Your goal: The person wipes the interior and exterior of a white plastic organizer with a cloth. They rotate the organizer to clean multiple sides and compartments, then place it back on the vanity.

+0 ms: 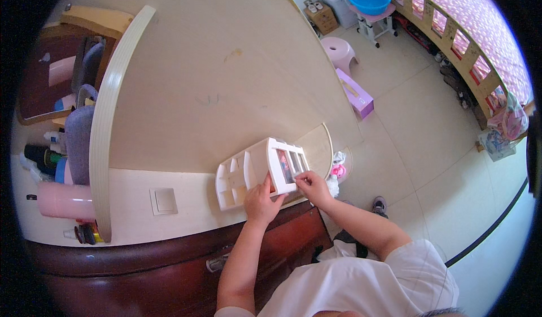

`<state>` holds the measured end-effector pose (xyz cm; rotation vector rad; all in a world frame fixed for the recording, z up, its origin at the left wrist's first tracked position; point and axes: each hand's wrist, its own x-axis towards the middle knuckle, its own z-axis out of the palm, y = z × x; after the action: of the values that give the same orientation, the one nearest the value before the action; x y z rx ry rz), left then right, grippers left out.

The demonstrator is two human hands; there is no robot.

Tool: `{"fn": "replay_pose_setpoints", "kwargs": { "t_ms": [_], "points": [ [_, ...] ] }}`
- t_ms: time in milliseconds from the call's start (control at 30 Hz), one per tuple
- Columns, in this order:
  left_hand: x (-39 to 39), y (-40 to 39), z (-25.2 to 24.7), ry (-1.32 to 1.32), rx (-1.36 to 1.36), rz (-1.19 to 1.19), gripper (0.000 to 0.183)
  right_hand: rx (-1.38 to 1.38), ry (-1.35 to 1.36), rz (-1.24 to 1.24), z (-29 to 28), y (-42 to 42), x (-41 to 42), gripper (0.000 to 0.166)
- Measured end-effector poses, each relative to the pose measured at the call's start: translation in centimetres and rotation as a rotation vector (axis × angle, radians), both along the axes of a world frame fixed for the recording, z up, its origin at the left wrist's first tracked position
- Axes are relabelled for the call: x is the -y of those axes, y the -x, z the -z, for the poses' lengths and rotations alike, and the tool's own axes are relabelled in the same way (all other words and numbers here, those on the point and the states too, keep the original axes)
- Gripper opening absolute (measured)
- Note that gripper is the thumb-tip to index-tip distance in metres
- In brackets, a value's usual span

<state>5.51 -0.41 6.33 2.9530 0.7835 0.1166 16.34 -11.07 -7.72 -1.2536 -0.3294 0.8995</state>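
A white plastic desktop organizer [250, 171] leans at an angle on a light wooden ledge against the panel. Open compartments fill its left part, and drawers with dark see-through fronts [286, 166] are on its right part. My left hand [263, 202] grips the organizer's lower edge, with the thumb and fingers spread around the corner by the drawers. My right hand [314, 186] has its fingertips pinched at the lower edge of a drawer front; the exact grip is partly hidden by the fingers. Something reddish shows behind the first drawer's front.
A wall switch [164, 201] sits left of the organizer. Behind a cream shelf edge [103, 118] stands a pink cylinder [65, 201]. Below is a dark red wooden cabinet [178, 270]. Rightward are a pink stool [338, 50], purple box [358, 97], blue basin [369, 0] and bed rail [459, 41].
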Motion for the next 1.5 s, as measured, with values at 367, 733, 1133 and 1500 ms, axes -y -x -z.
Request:
{"fn": "replay_pose_setpoints", "kwargs": {
  "t_ms": [367,733,1133,1500],
  "points": [
    [0.5,-0.9,-1.2,0.051,-0.056,-0.053,0.082,0.786,0.037,-0.4,-1.1,-4.8,-0.7,0.012],
    [0.4,-0.8,-0.8,0.043,-0.023,-0.017,0.083,0.769,0.125,-0.38,-1.6,-3.9,0.1,0.018],
    [0.3,-0.5,-1.8,0.141,0.04,-0.018,0.085,0.844,0.222,-0.615,-4.2,-4.8,0.7,0.045],
    [0.3,0.4,-0.9,0.113,0.207,0.05,0.077,0.885,0.303,-0.642,-2.8,-4.7,0.4,0.046]
  ]
}}
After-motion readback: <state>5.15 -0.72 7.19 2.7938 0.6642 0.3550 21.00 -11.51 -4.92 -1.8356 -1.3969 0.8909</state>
